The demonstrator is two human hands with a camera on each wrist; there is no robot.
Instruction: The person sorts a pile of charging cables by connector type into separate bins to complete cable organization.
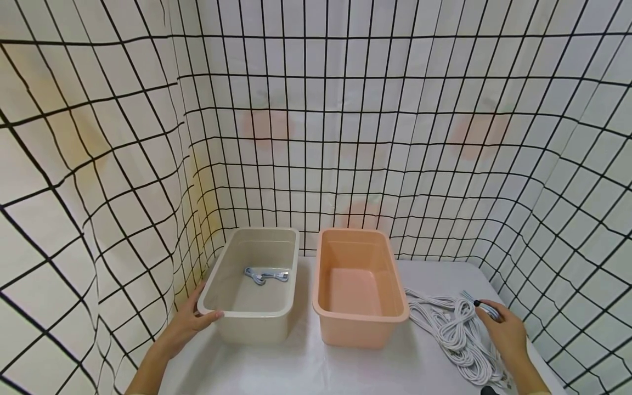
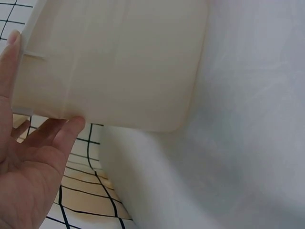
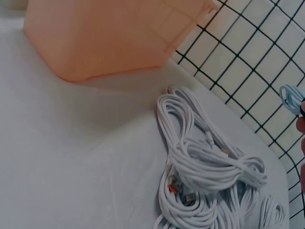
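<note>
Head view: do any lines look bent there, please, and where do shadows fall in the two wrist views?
Head view: the white, black-gridded wall covering shows bent lines, whether from lens or loose material I cannot tell; left wrist view: a soft-edged shadow on the white tabletop beside the cream plastic bin; right wrist view: a soft shadow on the tabletop beside the peach plastic bin.

Head view: cream tub (image 1: 247,315) at 7 o'clock, smooth plastic, semi-gloss rim; peach tub (image 1: 355,332) at 5, same finish. White cords (image 1: 466,354), btwn 4 & 5: smooth plastic sheath; plug (image 3: 175,184) (rt wrist view, 5 o'clock) metal-look. Tablecloth (image 1: 308,365) at 6: matt cloth. Grid sheet (image 1: 336,126) at 12: cloth-like, slightly wrinkled.
</note>
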